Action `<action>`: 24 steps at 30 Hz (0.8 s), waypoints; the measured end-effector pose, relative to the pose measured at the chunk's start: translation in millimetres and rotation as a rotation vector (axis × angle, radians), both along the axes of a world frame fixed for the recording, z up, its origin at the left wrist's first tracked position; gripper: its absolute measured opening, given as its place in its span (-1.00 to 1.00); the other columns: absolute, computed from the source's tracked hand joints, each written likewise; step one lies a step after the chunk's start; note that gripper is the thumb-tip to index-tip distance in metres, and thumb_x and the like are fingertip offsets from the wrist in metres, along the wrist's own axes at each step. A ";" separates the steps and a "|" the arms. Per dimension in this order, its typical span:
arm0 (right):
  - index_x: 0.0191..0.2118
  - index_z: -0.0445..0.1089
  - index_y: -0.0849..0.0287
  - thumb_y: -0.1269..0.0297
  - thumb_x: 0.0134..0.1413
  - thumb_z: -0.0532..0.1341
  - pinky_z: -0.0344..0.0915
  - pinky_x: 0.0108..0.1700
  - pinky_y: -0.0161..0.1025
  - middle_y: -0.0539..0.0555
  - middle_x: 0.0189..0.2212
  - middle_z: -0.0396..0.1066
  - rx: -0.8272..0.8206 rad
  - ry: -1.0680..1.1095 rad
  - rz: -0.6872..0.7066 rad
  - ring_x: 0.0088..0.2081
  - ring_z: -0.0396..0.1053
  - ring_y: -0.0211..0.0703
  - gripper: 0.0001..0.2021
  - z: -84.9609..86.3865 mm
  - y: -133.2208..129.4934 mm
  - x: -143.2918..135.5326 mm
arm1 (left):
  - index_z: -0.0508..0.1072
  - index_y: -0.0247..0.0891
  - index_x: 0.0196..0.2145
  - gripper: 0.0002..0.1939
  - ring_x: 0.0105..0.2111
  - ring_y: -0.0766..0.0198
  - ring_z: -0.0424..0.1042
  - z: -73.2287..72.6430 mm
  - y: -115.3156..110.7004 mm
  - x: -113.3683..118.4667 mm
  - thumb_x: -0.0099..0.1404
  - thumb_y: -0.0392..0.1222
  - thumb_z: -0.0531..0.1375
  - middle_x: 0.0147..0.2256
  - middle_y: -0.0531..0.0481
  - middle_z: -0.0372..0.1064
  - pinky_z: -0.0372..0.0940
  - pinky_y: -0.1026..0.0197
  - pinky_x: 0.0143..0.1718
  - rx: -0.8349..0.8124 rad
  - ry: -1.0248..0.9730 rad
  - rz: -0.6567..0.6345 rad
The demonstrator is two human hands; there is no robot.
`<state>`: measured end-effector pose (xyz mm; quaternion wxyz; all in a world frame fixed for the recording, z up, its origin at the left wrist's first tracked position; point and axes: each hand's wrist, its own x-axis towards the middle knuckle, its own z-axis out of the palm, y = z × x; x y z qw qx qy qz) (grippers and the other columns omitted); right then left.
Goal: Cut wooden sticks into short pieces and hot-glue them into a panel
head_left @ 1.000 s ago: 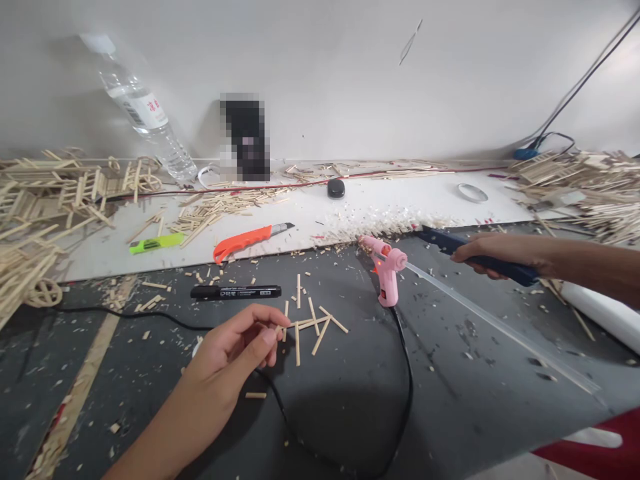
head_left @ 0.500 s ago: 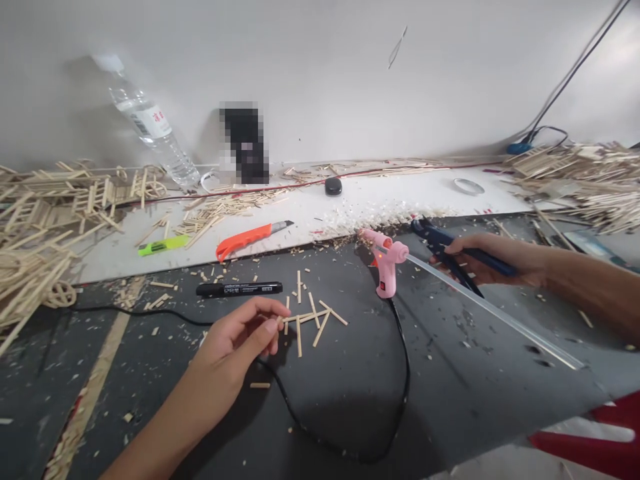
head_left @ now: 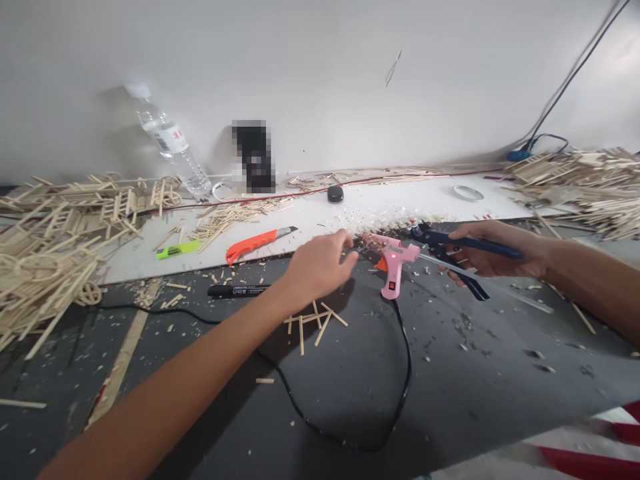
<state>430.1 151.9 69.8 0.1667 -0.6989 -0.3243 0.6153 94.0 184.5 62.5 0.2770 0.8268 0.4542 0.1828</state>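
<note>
My left hand (head_left: 323,263) is over the dark table, its thumb apart from the curled fingers, with nothing visible between them. Just right of it stands a pink hot glue gun (head_left: 395,267), its red light on and a clear glue stick (head_left: 453,268) running out of its back. Around the blue handles of a pair of pliers (head_left: 490,247) the fingers of my right hand (head_left: 520,243) are wrapped. Below my left wrist lie several short wooden sticks (head_left: 323,327), some crossing. A black marker (head_left: 233,291) is partly covered by my left forearm.
An orange utility knife (head_left: 255,245) and a yellow-green highlighter (head_left: 179,250) lie on the white board (head_left: 300,227). Piles of wooden sticks (head_left: 65,233) flank both sides. A water bottle (head_left: 173,143) leans on the wall. The glue gun's black cord (head_left: 407,360) loops across the table.
My left hand has moved up and right from the short sticks to beside the glue gun, its pinch opened. My right hand still grips the pliers. The view has shifted slightly.
</note>
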 end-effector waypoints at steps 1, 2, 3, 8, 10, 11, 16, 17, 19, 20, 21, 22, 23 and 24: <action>-0.23 0.32 0.13 0.11 0.16 0.13 0.48 -0.19 -0.06 0.14 -0.32 0.48 -0.007 0.033 -0.027 -0.32 0.50 -0.01 -0.80 -0.7 -1.7 1.3 | 0.46 -0.28 -0.04 -0.72 -0.31 0.10 0.42 -6.8 9.7 8.2 0.35 -0.22 0.08 -0.29 -0.13 0.49 0.20 0.13 -0.27 0.029 0.026 -0.011; -0.21 0.34 0.13 0.12 0.17 0.13 0.48 -0.21 -0.07 0.14 -0.32 0.49 -0.023 0.075 -0.058 -0.32 0.50 -0.01 -0.80 -1.4 -3.3 2.9 | 0.43 -0.29 0.03 -0.68 -0.26 0.07 0.43 -15.2 19.3 13.3 0.35 -0.25 0.08 -0.20 -0.18 0.50 0.20 0.12 -0.24 0.062 0.043 -0.011; -0.19 0.35 0.14 0.12 0.18 0.15 0.47 -0.23 -0.09 0.15 -0.31 0.50 -0.038 0.116 -0.089 -0.31 0.50 -0.01 -0.79 -2.3 -4.7 4.5 | 0.40 -0.29 0.08 -0.64 -0.21 0.05 0.44 -24.1 28.7 15.1 0.35 -0.27 0.07 -0.11 -0.22 0.49 0.21 0.11 -0.21 0.091 0.055 -0.003; -0.14 0.43 0.19 0.15 0.14 0.25 0.48 -0.23 -0.03 0.20 -0.28 0.54 -0.001 0.243 -0.174 -0.32 0.50 0.00 -0.75 -14.3 -5.4 13.3 | 0.47 -0.26 0.01 -0.67 -0.06 0.00 0.44 -59.7 66.9 -3.2 0.31 -0.17 0.19 -0.08 -0.21 0.50 0.25 0.10 -0.08 0.139 0.117 -0.030; -0.15 0.44 0.25 0.15 0.13 0.24 0.45 -0.34 0.00 0.25 -0.32 0.54 0.026 0.258 -0.203 -0.37 0.49 0.04 -0.72 -21.7 -4.1 17.6 | 0.50 -0.21 -0.02 -0.67 -0.07 0.02 0.46 -67.9 75.6 -9.6 0.25 -0.14 0.25 -0.07 -0.17 0.52 0.27 0.11 -0.08 0.133 0.133 -0.062; -0.16 0.45 0.29 0.14 0.12 0.23 0.42 -0.41 -0.01 0.28 -0.34 0.53 0.034 0.258 -0.219 -0.40 0.49 0.05 -0.70 -25.0 -4.0 19.7 | 0.50 -0.20 -0.02 -0.66 -0.08 0.03 0.47 -71.3 78.6 -11.1 0.24 -0.13 0.27 -0.05 -0.15 0.52 0.29 0.11 -0.09 0.129 0.136 -0.068; -0.18 0.49 0.42 0.10 0.11 0.29 0.30 -0.52 -0.14 0.33 -0.36 0.53 0.038 0.195 -0.304 -0.45 0.45 -0.04 -0.61 -29.9 -8.7 24.0 | 0.51 -0.18 -0.01 -0.62 -0.16 0.07 0.52 -80.0 85.9 -11.8 0.22 -0.07 0.30 -0.14 -0.13 0.55 0.31 0.15 -0.19 0.088 0.121 -0.059; -0.19 0.50 0.45 0.07 0.11 0.30 0.29 -0.52 -0.15 0.32 -0.38 0.52 0.035 0.163 -0.314 -0.47 0.45 -0.06 -0.58 -29.1 -9.3 23.6 | 0.52 -0.18 -0.01 -0.61 -0.18 0.07 0.52 -79.8 86.5 -12.1 0.21 -0.06 0.31 -0.17 -0.12 0.55 0.31 0.15 -0.21 0.078 0.116 -0.059; -0.20 0.51 0.50 0.03 0.11 0.31 0.28 -0.53 -0.14 0.29 -0.46 0.50 0.038 0.087 -0.305 -0.51 0.43 -0.10 -0.52 -26.8 -8.6 22.5 | 0.53 -0.17 -0.01 -0.60 -0.20 0.08 0.52 -78.2 86.7 -13.3 0.20 -0.06 0.31 -0.19 -0.11 0.55 0.31 0.15 -0.23 0.064 0.103 -0.060; -0.20 0.52 0.52 0.01 0.11 0.31 0.28 -0.53 -0.14 0.26 -0.50 0.49 0.051 0.047 -0.284 -0.53 0.41 -0.12 -0.50 -25.5 -7.4 22.1 | 0.53 -0.17 -0.01 -0.61 -0.21 0.08 0.52 -77.2 86.4 -14.0 0.20 -0.06 0.32 -0.20 -0.10 0.54 0.31 0.15 -0.23 0.059 0.098 -0.060; -0.21 0.52 0.53 0.00 0.11 0.31 0.28 -0.52 -0.13 0.24 -0.52 0.48 0.072 0.005 -0.255 -0.56 0.39 -0.15 -0.48 -24.2 -6.2 22.1 | 0.53 -0.18 -0.02 -0.61 -0.20 0.08 0.52 -76.2 85.8 -14.7 0.20 -0.07 0.32 -0.20 -0.10 0.54 0.31 0.14 -0.22 0.054 0.092 -0.058; -0.21 0.52 0.53 -0.02 0.12 0.30 0.28 -0.52 -0.13 0.24 -0.53 0.48 0.101 -0.042 -0.222 -0.57 0.38 -0.19 -0.48 -22.9 -5.4 22.7 | 0.53 -0.18 -0.02 -0.62 -0.19 0.08 0.52 -75.6 85.1 -15.2 0.20 -0.07 0.32 -0.20 -0.09 0.54 0.32 0.14 -0.21 0.049 0.087 -0.056; -0.22 0.53 0.53 -0.03 0.12 0.30 0.29 -0.51 -0.13 0.24 -0.53 0.49 0.134 -0.096 -0.189 -0.58 0.37 -0.21 -0.47 -21.8 -5.5 24.1 | 0.53 -0.19 -0.02 -0.62 -0.18 0.09 0.52 -75.6 84.5 -15.6 0.21 -0.08 0.32 -0.19 -0.09 0.53 0.32 0.13 -0.19 0.044 0.082 -0.054; -0.23 0.54 0.52 -0.04 0.13 0.29 0.29 -0.49 -0.13 0.26 -0.51 0.50 0.171 -0.162 -0.158 -0.58 0.37 -0.22 -0.47 -21.1 -7.0 26.6 | 0.52 -0.20 -0.02 -0.62 -0.17 0.10 0.52 -76.1 84.0 -15.9 0.22 -0.08 0.32 -0.18 -0.09 0.53 0.34 0.12 -0.17 0.038 0.078 -0.054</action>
